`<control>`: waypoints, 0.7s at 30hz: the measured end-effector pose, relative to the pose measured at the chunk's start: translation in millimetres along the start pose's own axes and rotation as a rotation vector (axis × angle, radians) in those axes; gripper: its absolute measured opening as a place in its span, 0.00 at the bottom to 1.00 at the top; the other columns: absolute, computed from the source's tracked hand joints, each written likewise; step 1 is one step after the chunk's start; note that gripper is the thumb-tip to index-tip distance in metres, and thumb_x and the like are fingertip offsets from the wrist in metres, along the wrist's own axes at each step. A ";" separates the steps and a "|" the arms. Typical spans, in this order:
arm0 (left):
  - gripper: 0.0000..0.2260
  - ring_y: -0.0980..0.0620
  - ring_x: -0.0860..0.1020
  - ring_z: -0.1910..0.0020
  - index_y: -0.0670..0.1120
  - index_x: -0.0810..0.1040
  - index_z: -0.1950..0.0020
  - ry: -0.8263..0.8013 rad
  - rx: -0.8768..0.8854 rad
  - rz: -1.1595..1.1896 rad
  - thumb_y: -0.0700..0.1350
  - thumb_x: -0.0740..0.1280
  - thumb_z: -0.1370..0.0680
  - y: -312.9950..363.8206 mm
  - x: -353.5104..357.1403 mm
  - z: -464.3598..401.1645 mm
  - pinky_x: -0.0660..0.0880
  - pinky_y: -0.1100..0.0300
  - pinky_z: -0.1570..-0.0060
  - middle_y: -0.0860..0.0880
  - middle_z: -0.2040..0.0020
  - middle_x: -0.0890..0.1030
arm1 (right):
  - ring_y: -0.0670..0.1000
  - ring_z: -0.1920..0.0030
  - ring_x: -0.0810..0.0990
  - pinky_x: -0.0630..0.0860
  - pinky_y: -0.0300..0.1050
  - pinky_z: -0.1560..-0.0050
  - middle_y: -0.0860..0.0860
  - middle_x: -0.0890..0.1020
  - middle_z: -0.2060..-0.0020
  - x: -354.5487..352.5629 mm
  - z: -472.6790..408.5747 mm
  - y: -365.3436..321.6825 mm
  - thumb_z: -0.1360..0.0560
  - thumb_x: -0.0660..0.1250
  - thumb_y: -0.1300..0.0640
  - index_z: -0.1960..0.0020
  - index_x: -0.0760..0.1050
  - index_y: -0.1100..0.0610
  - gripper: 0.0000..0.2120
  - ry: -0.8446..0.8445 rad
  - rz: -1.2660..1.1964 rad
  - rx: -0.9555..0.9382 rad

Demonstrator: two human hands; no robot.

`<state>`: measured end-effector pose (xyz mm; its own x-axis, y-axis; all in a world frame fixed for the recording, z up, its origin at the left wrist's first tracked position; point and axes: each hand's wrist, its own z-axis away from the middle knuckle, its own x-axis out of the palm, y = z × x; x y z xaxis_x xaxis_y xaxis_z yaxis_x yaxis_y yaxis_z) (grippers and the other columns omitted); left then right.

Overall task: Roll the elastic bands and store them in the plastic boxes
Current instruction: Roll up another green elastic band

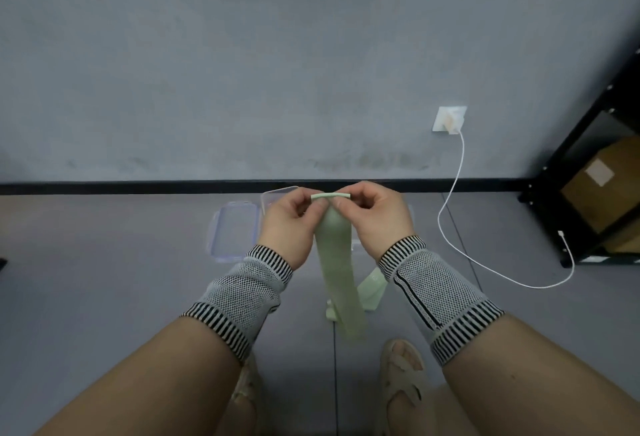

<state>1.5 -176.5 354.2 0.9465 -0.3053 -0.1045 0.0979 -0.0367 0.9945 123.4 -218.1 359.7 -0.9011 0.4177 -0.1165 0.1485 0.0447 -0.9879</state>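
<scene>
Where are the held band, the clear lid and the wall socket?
band (337, 262), head view, on its hanging strip.
lid (233, 231), head view, on its flat middle.
socket (446, 119), head view, on its faceplate.

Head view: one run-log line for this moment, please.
stage: rolling started | left hand: pinches rolled end | right hand: pinches rolled end | green elastic band: tail hangs unrolled | plastic box: on floor, open

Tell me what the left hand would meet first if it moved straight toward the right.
Probably the right hand: the left hand faces it closely, both pinching the rolled top of the pale green elastic band. Depth is unclear.
</scene>
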 end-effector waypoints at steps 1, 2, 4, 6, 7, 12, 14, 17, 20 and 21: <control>0.05 0.50 0.79 0.58 0.41 0.79 0.51 0.001 -0.017 0.035 0.39 0.64 0.22 -2.6 0.9 1.6 0.77 0.50 0.50 0.45 0.59 0.82 | 0.45 0.64 0.77 0.77 0.41 0.57 0.50 0.80 0.67 -0.5 1.6 2.0 0.29 0.72 0.64 0.61 0.79 0.54 0.06 -0.004 -0.019 0.010; 0.05 0.50 0.79 0.59 0.40 0.79 0.50 -0.001 -0.029 0.066 0.39 0.64 0.22 -4.6 1.7 2.9 0.77 0.50 0.50 0.44 0.59 0.82 | 0.46 0.63 0.78 0.78 0.45 0.55 0.51 0.81 0.66 -0.6 2.5 4.2 0.29 0.72 0.64 0.61 0.79 0.54 0.06 -0.009 -0.036 0.018; 0.06 0.48 0.79 0.59 0.38 0.79 0.50 0.000 -0.044 0.110 0.38 0.64 0.22 -9.5 2.4 2.9 0.77 0.50 0.51 0.42 0.58 0.82 | 0.49 0.62 0.80 0.80 0.51 0.52 0.53 0.82 0.65 -0.1 3.1 10.4 0.29 0.71 0.64 0.61 0.80 0.53 0.07 -0.013 -0.053 0.037; 0.05 0.47 0.79 0.59 0.39 0.79 0.52 0.002 -0.068 0.149 0.38 0.64 0.23 -13.9 2.5 1.4 0.77 0.51 0.53 0.41 0.57 0.82 | 0.52 0.61 0.80 0.80 0.55 0.52 0.55 0.82 0.64 1.2 2.2 17.1 0.29 0.71 0.63 0.61 0.80 0.52 0.07 -0.013 -0.061 0.062; 0.04 0.48 0.79 0.59 0.40 0.79 0.53 0.003 -0.081 0.164 0.38 0.64 0.23 -16.3 2.4 0.4 0.77 0.53 0.54 0.42 0.58 0.82 | 0.52 0.61 0.80 0.80 0.56 0.51 0.56 0.82 0.64 1.9 1.3 20.3 0.29 0.71 0.63 0.61 0.80 0.53 0.07 -0.012 -0.068 0.075; 0.06 0.48 0.78 0.60 0.45 0.78 0.58 0.028 -0.130 0.214 0.37 0.65 0.23 -30.8 0.2 -6.0 0.75 0.51 0.53 0.46 0.63 0.81 | 0.50 0.63 0.80 0.80 0.50 0.57 0.53 0.81 0.66 8.7 -3.4 34.8 0.29 0.71 0.64 0.62 0.80 0.52 0.08 -0.025 -0.155 0.140; 0.06 0.46 0.77 0.59 0.44 0.78 0.58 0.025 -0.150 0.232 0.37 0.65 0.23 -34.2 -2.3 -12.2 0.74 0.50 0.53 0.43 0.61 0.81 | 0.49 0.65 0.80 0.80 0.47 0.59 0.51 0.82 0.68 10.2 -7.2 37.2 0.28 0.70 0.65 0.62 0.80 0.52 0.08 -0.030 -0.182 0.155; 0.05 0.46 0.78 0.59 0.42 0.79 0.56 -0.007 -0.168 0.226 0.38 0.64 0.23 -38.6 -5.2 -24.7 0.74 0.53 0.55 0.44 0.61 0.81 | 0.50 0.65 0.79 0.79 0.49 0.57 0.51 0.81 0.69 10.8 -14.8 40.2 0.28 0.70 0.65 0.63 0.80 0.53 0.09 -0.020 -0.175 0.163; 0.08 0.46 0.78 0.57 0.37 0.79 0.48 -0.085 -0.218 0.232 0.39 0.63 0.22 -43.0 -3.9 -34.2 0.74 0.55 0.56 0.39 0.55 0.81 | 0.51 0.65 0.78 0.78 0.50 0.57 0.53 0.81 0.67 11.8 -22.0 44.7 0.28 0.70 0.66 0.66 0.81 0.53 0.11 0.010 -0.179 0.177; 0.09 0.45 0.79 0.57 0.36 0.78 0.47 -0.096 -0.231 0.231 0.40 0.63 0.22 -44.9 -3.5 -36.3 0.75 0.55 0.57 0.38 0.54 0.82 | 0.52 0.65 0.77 0.78 0.51 0.57 0.53 0.81 0.67 12.2 -24.0 46.0 0.28 0.70 0.66 0.66 0.81 0.53 0.12 0.017 -0.180 0.180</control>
<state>5.0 -139.2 310.0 0.9197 -0.3688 0.1349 -0.0385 0.2571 0.9656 129.0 -189.2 315.3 -0.8993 0.4328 0.0631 -0.0902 -0.0424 -0.9950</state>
